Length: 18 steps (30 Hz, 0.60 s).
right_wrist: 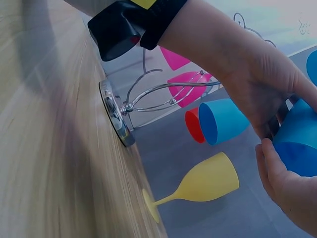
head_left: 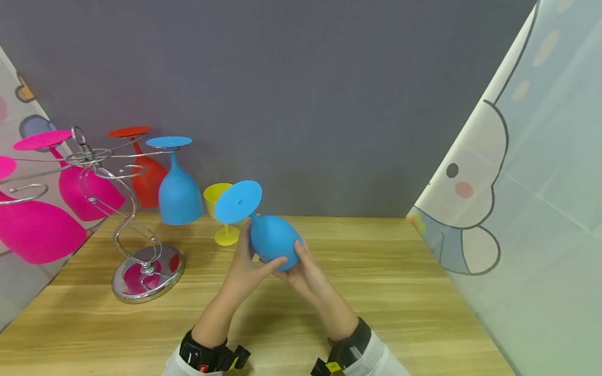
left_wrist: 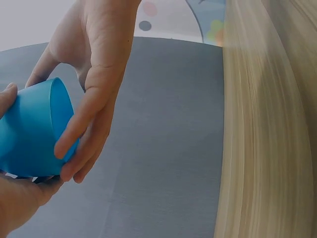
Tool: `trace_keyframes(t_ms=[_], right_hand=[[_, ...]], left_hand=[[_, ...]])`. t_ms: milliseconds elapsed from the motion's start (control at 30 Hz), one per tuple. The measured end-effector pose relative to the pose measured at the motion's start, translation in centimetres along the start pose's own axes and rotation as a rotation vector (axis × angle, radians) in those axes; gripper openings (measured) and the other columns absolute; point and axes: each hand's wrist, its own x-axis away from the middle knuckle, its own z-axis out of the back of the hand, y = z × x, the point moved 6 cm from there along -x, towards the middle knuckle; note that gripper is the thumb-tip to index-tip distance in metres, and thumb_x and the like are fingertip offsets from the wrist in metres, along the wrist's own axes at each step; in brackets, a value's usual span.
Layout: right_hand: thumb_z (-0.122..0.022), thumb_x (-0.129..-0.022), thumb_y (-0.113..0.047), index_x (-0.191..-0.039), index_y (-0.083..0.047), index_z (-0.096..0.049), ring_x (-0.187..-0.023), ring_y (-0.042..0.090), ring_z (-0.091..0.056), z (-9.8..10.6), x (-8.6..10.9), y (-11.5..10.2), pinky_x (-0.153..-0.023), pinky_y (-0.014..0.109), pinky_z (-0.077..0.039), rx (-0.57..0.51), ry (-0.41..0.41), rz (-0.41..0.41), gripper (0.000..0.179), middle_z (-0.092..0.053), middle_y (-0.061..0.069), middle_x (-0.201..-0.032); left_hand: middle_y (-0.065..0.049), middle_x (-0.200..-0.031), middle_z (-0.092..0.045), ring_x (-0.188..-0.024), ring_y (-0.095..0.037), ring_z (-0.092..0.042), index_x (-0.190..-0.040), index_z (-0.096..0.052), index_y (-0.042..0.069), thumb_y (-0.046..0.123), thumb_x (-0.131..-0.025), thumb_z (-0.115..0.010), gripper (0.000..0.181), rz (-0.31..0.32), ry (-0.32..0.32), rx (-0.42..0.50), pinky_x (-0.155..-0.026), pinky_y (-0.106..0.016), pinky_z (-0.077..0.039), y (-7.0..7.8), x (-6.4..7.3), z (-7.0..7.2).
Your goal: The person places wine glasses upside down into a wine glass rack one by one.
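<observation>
Both hands hold a blue plastic wine goblet (head_left: 273,237) above the table, tilted with its round foot up and to the left. My left hand (head_left: 246,269) grips the left side of the bowl near the stem, its thumb across the bowl. At the rim end, my right hand (head_left: 305,271) has its fingers around the bowl. In the left wrist view the right hand's fingers lie along the rim of the goblet (left_wrist: 32,129). The right wrist view shows the goblet's open mouth (right_wrist: 297,156) between the left hand (right_wrist: 262,84) and the right hand (right_wrist: 294,193).
A chrome rack (head_left: 148,266) stands at left, with a blue goblet (head_left: 180,196), a red goblet (head_left: 149,183) and pink goblets (head_left: 39,230) hanging upside down. A yellow goblet (head_left: 227,235) stands upright behind the left hand. A grey panel (head_left: 329,104) backs the wooden table (head_left: 385,292).
</observation>
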Motion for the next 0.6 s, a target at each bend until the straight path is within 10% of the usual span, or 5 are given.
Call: trace_keyframes(t_ms=[400, 600], right_hand=[[-0.042, -0.101, -0.046, -0.154, -0.021, 0.01, -0.144, 0.049, -0.012, 0.3, 0.1, -0.7, -0.117, 0.058, -0.017, 0.128, -0.049, 0.003, 0.078, 0.002, 0.025, -0.159], [-0.046, -0.1, -0.043, -0.155, -0.016, 0.009, -0.14, 0.043, -0.031, 0.4, 0.0, -0.9, -0.114, 0.055, -0.029, 0.214, -0.045, 0.037, 0.082, -0.011, 0.032, -0.155]], left_hand=[[-0.013, -0.159, -0.02, -0.144, -0.039, -0.025, -0.155, -0.011, 0.011, 0.015, -0.08, -0.08, 0.102, -0.001, 0.065, -0.121, -0.112, -0.061, -0.028, 2.0, 0.8, 1.9], [-0.021, -0.157, -0.019, -0.143, -0.044, -0.024, -0.156, -0.005, 0.01, 0.02, -0.081, -0.079, 0.105, 0.104, 0.101, -0.173, -0.111, -0.063, -0.027, 2.2, 1.3, 4.1]])
